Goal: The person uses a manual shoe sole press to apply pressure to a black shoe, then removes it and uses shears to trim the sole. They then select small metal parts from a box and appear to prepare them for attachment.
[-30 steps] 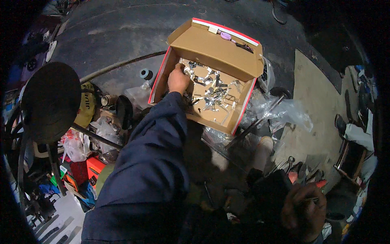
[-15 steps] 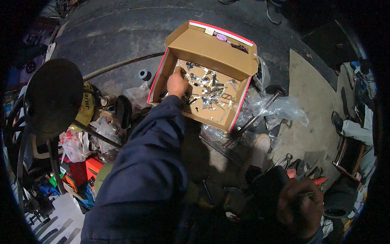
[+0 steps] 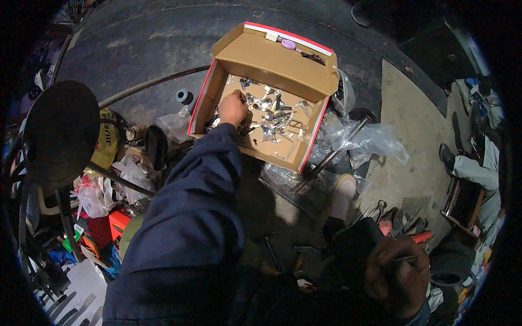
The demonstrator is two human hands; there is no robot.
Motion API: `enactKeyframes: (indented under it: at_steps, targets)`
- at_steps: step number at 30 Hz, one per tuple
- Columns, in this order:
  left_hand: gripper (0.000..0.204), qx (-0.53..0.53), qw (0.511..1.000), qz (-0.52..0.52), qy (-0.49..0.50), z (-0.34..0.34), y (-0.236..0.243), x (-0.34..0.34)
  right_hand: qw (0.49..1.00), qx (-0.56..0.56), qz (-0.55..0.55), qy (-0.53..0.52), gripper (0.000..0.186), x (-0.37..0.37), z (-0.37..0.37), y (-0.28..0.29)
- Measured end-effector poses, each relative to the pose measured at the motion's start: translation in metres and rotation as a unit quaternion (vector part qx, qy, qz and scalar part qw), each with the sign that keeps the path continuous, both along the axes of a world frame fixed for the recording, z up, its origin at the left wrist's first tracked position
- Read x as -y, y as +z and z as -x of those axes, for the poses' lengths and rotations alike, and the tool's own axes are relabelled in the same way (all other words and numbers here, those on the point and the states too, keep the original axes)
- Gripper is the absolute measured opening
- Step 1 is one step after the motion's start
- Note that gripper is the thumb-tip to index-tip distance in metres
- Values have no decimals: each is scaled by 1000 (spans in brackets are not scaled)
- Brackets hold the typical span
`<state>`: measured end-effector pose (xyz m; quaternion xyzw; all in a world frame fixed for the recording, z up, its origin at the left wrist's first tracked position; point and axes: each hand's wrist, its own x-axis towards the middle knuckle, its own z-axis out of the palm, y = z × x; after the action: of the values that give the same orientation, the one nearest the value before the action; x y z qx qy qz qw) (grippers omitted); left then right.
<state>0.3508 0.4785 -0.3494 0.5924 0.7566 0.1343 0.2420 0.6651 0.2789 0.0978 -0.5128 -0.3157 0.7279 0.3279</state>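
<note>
My left hand (image 3: 234, 110) reaches into an open cardboard box (image 3: 293, 81) with red edges. Its fingers curl down among the small metal parts (image 3: 277, 111) on the box floor, and the fingertips are partly hidden, so I cannot make out what they grip. Silver pieces, dark pieces and thin rods are spread over the box bottom. Low at the right, in shadow, my right hand (image 3: 397, 274) is closed, its fingers curled around something small that I cannot identify. A purple ring-shaped item (image 3: 288, 44) lies by the raised lid's edge.
A round dark stool seat (image 3: 62, 133) stands at the left, near plastic bags (image 3: 92, 193). A metal bar (image 3: 331, 155) and clear plastic (image 3: 375, 142) lie right of the box. Tools (image 3: 380, 209) are near my shoe (image 3: 343, 193). A grey roll (image 3: 184, 96) sits left of the box.
The whole view has shifted, so the box appears slightly farther left and higher. My left hand has moved a little to the right inside the box. My right hand stays curled.
</note>
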Motion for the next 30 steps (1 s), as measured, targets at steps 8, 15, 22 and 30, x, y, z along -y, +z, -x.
enactKeyframes:
  at_steps: [8, 15, 22, 30]
  targets:
    - [18, 98, 989, -69, 81, 19, 12, 12, 996, 62, 11, -61, 43, 5, 0, 3]
    - [37, 77, 997, -17, -14, 15, 21, 15, 999, -31, -12, 32, 34, -3, -3, -4]
    - [41, -41, 997, 59, -3, 7, 26, 8, 1000, 3, -14, 17, 32, 0, 1, -1]
    - [47, -56, 996, 75, -9, 13, 32, 13, 1000, 19, 1, 6, 33, 2, 0, 3]
